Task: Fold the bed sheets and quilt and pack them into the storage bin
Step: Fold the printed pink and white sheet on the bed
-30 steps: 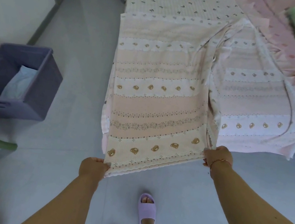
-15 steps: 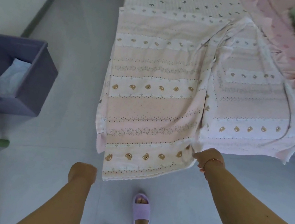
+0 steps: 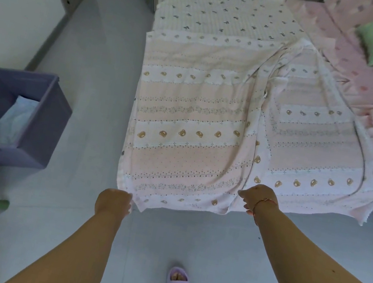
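The bear-print sheet (image 3: 195, 128), soft striped cotton folded lengthwise, lies flat on the bed (image 3: 224, 5), its near hem overhanging the floor. The left hand (image 3: 113, 204), fingers curled, touches the near-left corner; whether it pinches cloth I cannot tell. The right hand (image 3: 258, 196) pinches the near-right edge. A purple fabric storage bin (image 3: 43, 116) stands far left.

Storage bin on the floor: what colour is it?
Purple storage bin, seen in the head view.
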`<state>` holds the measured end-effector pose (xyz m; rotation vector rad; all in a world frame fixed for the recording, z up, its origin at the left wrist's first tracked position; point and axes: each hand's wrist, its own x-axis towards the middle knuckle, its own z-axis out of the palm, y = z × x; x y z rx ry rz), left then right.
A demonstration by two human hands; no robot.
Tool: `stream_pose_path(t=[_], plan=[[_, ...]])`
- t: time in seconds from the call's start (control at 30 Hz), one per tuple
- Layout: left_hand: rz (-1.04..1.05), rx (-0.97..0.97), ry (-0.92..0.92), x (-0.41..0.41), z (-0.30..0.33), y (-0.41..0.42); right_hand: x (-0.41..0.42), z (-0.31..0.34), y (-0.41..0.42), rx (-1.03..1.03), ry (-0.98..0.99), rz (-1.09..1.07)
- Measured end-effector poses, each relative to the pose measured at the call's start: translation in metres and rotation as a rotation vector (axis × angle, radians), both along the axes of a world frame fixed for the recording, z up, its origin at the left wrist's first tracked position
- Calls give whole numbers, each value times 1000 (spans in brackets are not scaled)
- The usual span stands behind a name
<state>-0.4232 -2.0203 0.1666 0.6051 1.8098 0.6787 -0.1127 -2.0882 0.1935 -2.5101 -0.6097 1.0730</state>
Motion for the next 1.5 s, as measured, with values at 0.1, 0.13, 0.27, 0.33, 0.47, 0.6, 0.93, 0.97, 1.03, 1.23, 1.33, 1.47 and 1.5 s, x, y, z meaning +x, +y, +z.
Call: stream_pose_path(t=[0.1,0.13,0.27,0.33,0.47,0.6,0.93,0.97,1.03,1.23,1.33,1.47,1.5], plan=[[-80,22,21,12,7,18,7,7,17,14,11,-1],[-64,11,12,18,11,23,9,9,23,20,6,6],[-99,-2,-84,41,28,48,22,19,51,37,5,28],[-204,34,15,51,35,61,31,24,66,42,11,29],[-262,47,62,72,45,89,52,34,89,96,51,-23],[-287,50,59,99,56,110,81,37,105,118,75,-35],[-398,60,19,182,69,147,150,43,116,107,90,-139],[-411,58,7,192,69,149,156,43,115,104,95,-156],[-450,46,-14,214,71,153,168,43,114,96,95,-179],[-552,15,-58,280,76,170,209,42,119,97,76,-275],[-624,47,-78,311,75,185,235,38,131,99,76,-311],[-659,31,-133,360,73,212,270,38,161,108,68,-347],[-665,20,-151,374,71,221,280,39,172,111,59,-344]])
